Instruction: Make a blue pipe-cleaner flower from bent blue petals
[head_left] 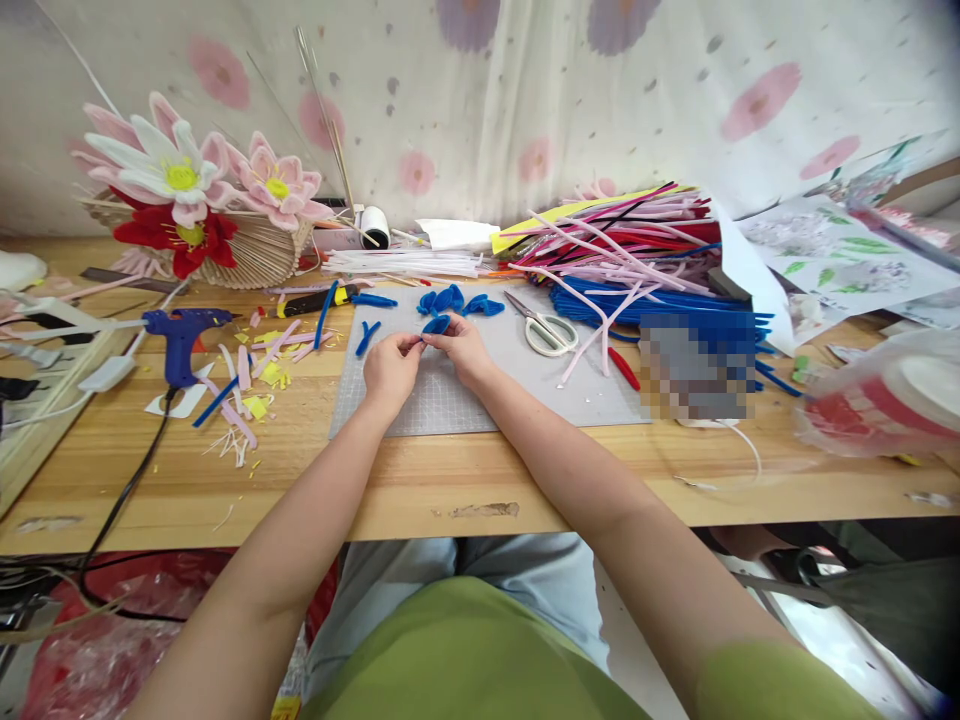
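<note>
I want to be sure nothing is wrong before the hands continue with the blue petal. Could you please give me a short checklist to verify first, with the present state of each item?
1. Both hands grip the piece: left hand and right hand pinch the blue petal between fingertips. Ok.
2. Work is over the grey cutting mat. Ok.
3. Finished blue petals lie apart from the hands, at the mat's far edge. Ok.
4. Scissors lie on the mat, right of the hands, not touching them. Ok.
5. Blue glue gun stands to the left, away from the hands; hot or not: cannot tell.
6. Scraps litter the table left of the mat. Not ok.
</note>
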